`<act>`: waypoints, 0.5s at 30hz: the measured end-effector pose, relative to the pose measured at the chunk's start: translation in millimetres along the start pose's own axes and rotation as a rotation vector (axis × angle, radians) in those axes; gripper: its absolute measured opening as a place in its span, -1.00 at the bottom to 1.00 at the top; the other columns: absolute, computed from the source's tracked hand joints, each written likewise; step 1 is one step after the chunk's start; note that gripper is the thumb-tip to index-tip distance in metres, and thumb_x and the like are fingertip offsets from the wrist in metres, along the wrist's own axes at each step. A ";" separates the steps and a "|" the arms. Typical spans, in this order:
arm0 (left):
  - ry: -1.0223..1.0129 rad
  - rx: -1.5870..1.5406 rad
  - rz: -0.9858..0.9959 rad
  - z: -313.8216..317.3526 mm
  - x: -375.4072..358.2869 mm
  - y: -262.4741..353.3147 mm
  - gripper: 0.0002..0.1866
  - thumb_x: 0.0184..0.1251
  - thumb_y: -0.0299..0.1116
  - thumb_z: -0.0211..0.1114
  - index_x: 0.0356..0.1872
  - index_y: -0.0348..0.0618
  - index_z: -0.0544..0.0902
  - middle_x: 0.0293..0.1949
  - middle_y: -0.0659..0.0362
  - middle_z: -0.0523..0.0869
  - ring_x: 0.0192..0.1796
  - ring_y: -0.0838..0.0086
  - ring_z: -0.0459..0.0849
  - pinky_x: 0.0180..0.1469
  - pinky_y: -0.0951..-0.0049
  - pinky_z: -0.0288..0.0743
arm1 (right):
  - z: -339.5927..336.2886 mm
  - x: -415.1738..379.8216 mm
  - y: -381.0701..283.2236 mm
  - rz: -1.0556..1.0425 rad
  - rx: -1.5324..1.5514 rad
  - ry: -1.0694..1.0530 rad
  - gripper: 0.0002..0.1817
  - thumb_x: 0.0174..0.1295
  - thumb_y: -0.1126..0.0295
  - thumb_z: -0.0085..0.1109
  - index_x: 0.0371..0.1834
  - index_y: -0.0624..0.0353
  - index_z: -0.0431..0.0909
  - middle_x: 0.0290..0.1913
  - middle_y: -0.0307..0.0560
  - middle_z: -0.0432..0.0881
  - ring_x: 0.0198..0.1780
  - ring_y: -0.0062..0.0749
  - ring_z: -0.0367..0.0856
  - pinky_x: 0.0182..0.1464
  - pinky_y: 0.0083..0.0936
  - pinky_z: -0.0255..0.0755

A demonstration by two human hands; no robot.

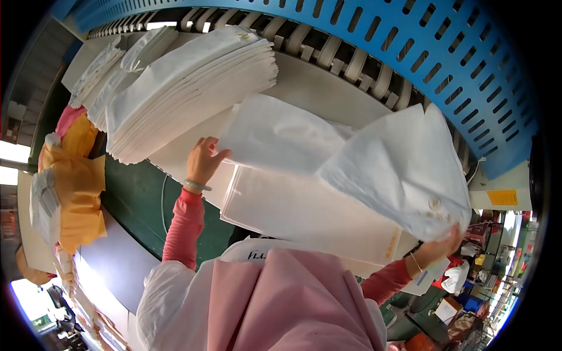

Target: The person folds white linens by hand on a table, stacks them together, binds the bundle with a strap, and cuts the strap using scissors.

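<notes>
My right hand (440,247) grips the lower right corner of a white fabric sheet (398,169), its fingers closed and partly covered by the cloth. The sheet is folded over and bulges up on the right, with a small round printed mark near my hand. My left hand (204,162) is at the left end of the sheet, thumb and fingers apart. Under the sheet lies a flat stack of white fabric pieces (293,210), yellowish print at its lower right corner.
A thick pile of folded white fabric (193,88) stands at the back left, with tied bundles (126,76) beside it. A blue slotted panel (404,35) arches over a row of grey curved parts (328,52). Orange-yellow cloth (79,193) lies at left.
</notes>
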State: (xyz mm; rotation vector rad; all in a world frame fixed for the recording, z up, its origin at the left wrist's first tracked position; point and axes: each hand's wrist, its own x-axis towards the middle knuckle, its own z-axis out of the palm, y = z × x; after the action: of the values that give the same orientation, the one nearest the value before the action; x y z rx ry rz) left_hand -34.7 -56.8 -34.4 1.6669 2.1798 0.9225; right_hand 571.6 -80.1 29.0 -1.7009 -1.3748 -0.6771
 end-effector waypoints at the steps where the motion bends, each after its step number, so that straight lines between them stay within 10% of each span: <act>1: 0.031 0.023 0.072 4.3 3.5 0.2 -0.70 -0.06 -0.19 0.42 -0.38 -0.17 0.61 -0.48 0.15 0.59 -0.36 0.21 0.58 -0.24 0.31 0.41 | -10.0 2.2 14.3 -0.024 0.011 0.030 -0.63 0.09 0.39 0.10 -0.02 0.31 0.52 0.04 0.12 0.56 0.06 0.06 0.49 0.13 -0.21 0.38; 6: 0.008 0.131 0.564 9.0 35.0 25.0 -0.75 0.04 -0.32 0.36 -0.26 -0.17 0.58 -0.45 0.12 0.57 -0.27 0.35 0.56 -0.23 0.35 0.43 | -63.5 12.6 36.1 -0.486 -0.307 0.110 -0.40 0.23 0.06 0.06 0.17 0.32 0.34 0.14 0.18 0.44 0.15 0.07 0.42 0.23 -0.14 0.28; 9: -0.123 -0.270 0.517 -15.3 64.7 78.6 -0.79 0.13 -0.43 0.32 -0.22 -0.13 0.52 -0.50 0.22 0.48 -0.45 0.47 0.46 -0.36 0.52 0.36 | -66.7 27.5 16.7 -0.444 -0.301 0.164 -0.38 0.25 0.06 0.04 0.22 0.31 0.29 0.14 0.15 0.45 0.13 0.05 0.44 0.22 -0.19 0.29; 12: 0.181 -0.591 0.706 -86.5 119.9 136.8 -0.78 0.17 -0.46 0.33 -0.22 -0.17 0.48 -0.48 0.37 0.41 -0.43 0.74 0.38 -0.40 0.60 0.33 | -54.9 53.2 -3.7 -0.395 -0.106 0.147 -0.42 0.26 0.10 0.02 0.21 0.30 0.29 0.12 0.13 0.46 0.10 0.00 0.47 0.18 -0.24 0.33; 13: 0.406 -0.431 0.722 -130.1 131.4 158.8 -0.78 0.21 -0.47 0.28 -0.13 -0.18 0.50 -0.50 0.35 0.37 -0.47 0.67 0.37 -0.44 0.52 0.35 | -48.8 65.5 -13.2 -0.392 -0.033 0.133 -0.43 0.26 0.11 0.02 0.21 0.30 0.29 0.12 0.12 0.47 0.09 -0.02 0.47 0.16 -0.25 0.34; 15: 1.059 0.844 1.150 -241.9 151.1 171.8 -0.78 0.22 -0.49 0.07 -0.15 -0.27 0.58 -0.18 0.02 0.64 -0.08 0.16 0.60 0.04 0.32 0.41 | -35.0 95.0 -34.4 -0.398 0.125 0.092 -0.46 0.27 0.14 0.01 0.20 0.29 0.30 0.10 0.11 0.48 0.07 -0.06 0.49 0.14 -0.28 0.37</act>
State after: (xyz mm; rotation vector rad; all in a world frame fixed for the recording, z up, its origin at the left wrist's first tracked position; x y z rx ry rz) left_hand -81.1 29.0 283.9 3.7275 2.1009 1.4703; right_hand 566.0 -58.7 133.7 -1.2931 -1.6702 -0.8580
